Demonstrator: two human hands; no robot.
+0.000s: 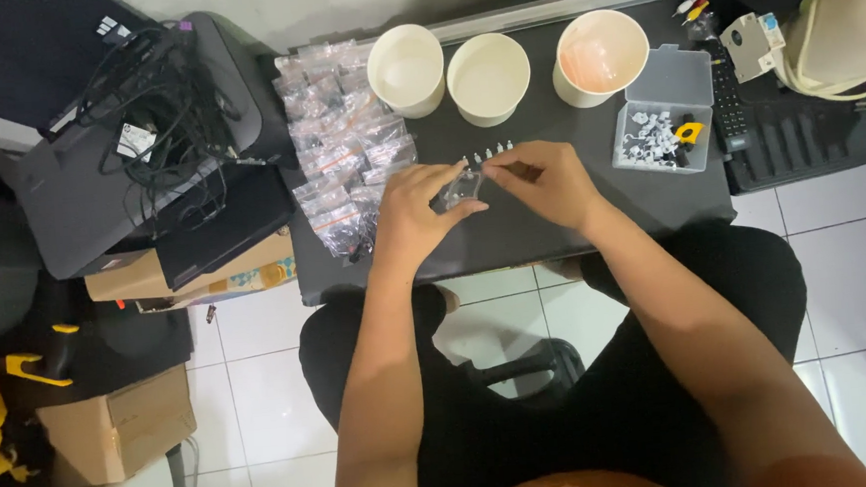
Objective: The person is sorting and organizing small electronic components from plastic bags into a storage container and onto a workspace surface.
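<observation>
Black cloth over the seated person's knees fills the near edge, white floor tiles showing between the legs, and both bare forearms reach forward from there to a low dark table (553,236). At its middle the left hand (413,213) pinches a small clear plastic bag (462,187) between thumb and fingers, its fingers closed narrowly on the bag's edge. The right hand (541,180) meets it from the other side, fingertips drawn together at the bag's mouth; whether they grip a small part or only the plastic I cannot tell. Just beyond the knuckles a short row of tiny white pieces (488,153) stands on the tabletop, apart from both hands and, by the look of it, not yet bagged. To the left of the hands lies a heap of small clear bags (341,139) with orange-striped seals, many of them seemingly filled, which suggests a good share of the packing is behind them. To the right sits an open clear plastic box (664,119) holding a scatter of white parts and one yellow piece, so there looks to be stock left to go. Farther back three pale paper cups (488,78) stand in a line near the table's far edge. Off to the left a black printer (99,194) carries a tangle of cables, with cardboard boxes below it.
</observation>
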